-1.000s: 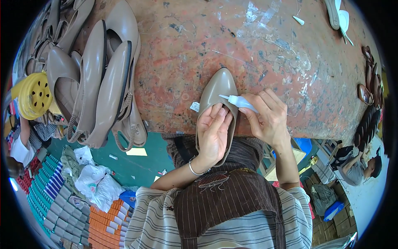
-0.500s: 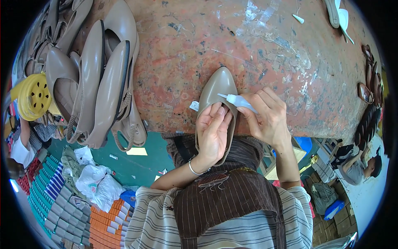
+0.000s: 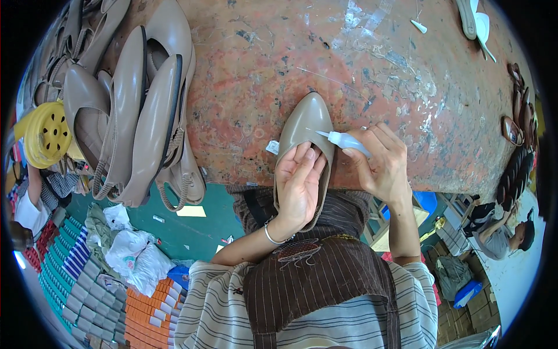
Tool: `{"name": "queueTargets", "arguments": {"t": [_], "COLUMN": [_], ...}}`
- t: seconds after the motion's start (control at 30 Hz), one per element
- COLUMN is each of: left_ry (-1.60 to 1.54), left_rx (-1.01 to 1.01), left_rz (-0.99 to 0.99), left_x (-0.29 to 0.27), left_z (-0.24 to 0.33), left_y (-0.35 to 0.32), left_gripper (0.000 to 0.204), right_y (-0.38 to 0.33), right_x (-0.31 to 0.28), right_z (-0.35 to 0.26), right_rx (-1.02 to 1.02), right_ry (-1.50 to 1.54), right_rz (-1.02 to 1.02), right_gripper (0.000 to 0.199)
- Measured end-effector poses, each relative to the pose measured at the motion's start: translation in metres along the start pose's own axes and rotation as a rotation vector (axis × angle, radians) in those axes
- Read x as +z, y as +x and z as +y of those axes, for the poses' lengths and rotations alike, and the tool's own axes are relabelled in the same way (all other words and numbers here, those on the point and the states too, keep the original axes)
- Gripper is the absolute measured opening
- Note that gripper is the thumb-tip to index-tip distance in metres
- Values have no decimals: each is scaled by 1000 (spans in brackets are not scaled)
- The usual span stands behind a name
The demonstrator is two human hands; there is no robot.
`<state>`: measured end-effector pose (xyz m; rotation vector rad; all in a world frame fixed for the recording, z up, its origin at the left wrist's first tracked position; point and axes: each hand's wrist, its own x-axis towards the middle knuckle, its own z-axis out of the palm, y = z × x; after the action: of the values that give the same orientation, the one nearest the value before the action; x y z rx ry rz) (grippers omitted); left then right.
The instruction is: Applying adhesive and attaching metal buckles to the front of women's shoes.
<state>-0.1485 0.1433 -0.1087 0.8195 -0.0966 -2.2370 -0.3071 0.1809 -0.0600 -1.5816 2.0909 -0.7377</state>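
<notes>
A taupe pointed-toe shoe point(image 3: 308, 116) lies at the table's near edge, its toe pointing away from me. My left hand point(image 3: 299, 180) grips the shoe at its opening, with fingers inside and the thumb bent over them. In my right hand point(image 3: 382, 163) is a small translucent squeeze bottle point(image 3: 347, 141) with a thin nozzle. The nozzle tip points left, over the upper just in front of the shoe's opening; I cannot tell whether it touches.
Several matching taupe shoes point(image 3: 125, 122) are piled at the left, beside a yellow perforated round object point(image 3: 47, 135). The worn reddish table point(image 3: 261, 70) holds a small white cone-shaped cap point(image 3: 418, 26) at the far right. Brown braided straps point(image 3: 514, 168) line the right edge.
My right hand has shifted slightly to the right with the squeeze bottle, drawing its nozzle the same way across the shoe. The left hand and the shoe have stayed nearly in place.
</notes>
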Motion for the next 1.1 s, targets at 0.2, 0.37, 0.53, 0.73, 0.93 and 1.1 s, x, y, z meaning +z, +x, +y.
{"name": "queueTargets", "arguments": {"t": [0.2,0.37,0.53,0.73,0.93,1.1], "left_ry": [11,20,14,-48,-20,-7], "left_rx": [1,-12,-30,-25,-16,-58], "left_rz": [32,34,72,43,44,84], "left_x": [3,2,3,2,4,7], "left_z": [0,-1,2,3,4,0], "left_y": [1,2,1,0,1,5], "left_gripper": [16,15,9,12,10,10], "right_y": [-13,-23,-33,-29,138,211], "right_x": [0,-3,-4,11,11,18], "right_z": [29,81,112,44,39,85], "right_rx": [120,383,470,299,-231,-408], "right_ry": [371,513,1,-127,-313,-495], "right_rz": [258,789,773,1083,518,489], "right_gripper": [19,20,27,27,38,36]}}
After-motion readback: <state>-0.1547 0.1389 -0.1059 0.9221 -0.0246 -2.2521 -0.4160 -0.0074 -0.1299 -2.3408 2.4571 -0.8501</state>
